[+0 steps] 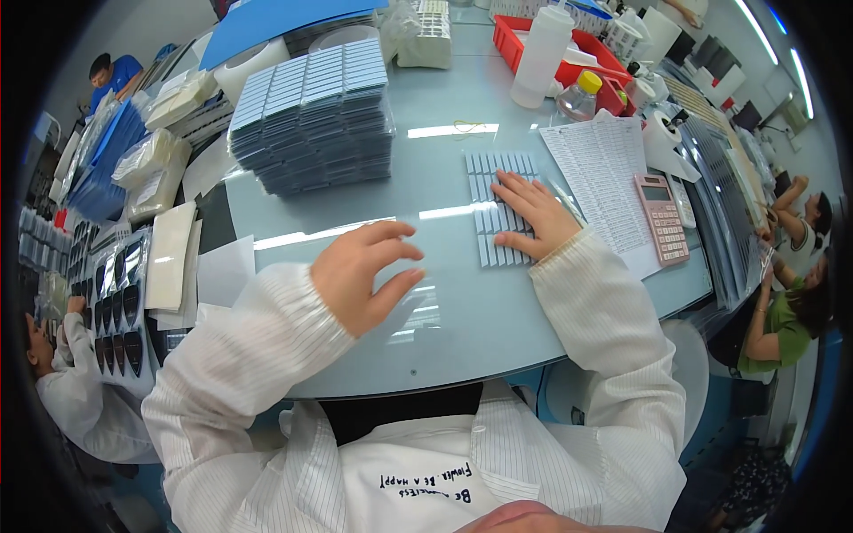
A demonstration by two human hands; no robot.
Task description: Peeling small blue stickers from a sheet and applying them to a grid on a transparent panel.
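Note:
A flat sheet of small pale blue-grey pieces in rows (498,169) lies on the glass-topped table. My right hand (536,216) rests on its right part with fingers spread, covering some of the pieces. My left hand (369,269) hovers over the table to the left of that sheet, fingers apart and slightly curled, with nothing in them. Beyond my left hand stands a tall stack of similar blue-grey sheets (311,120), packed in several layers.
Right of the sheet lie printed papers (600,169) and a pink calculator (661,218). Farther back are a white squeeze bottle (543,55), a yellow-capped bottle (580,96) and a red tray (508,40). White cards (171,258) sit at left. Other people work on both sides.

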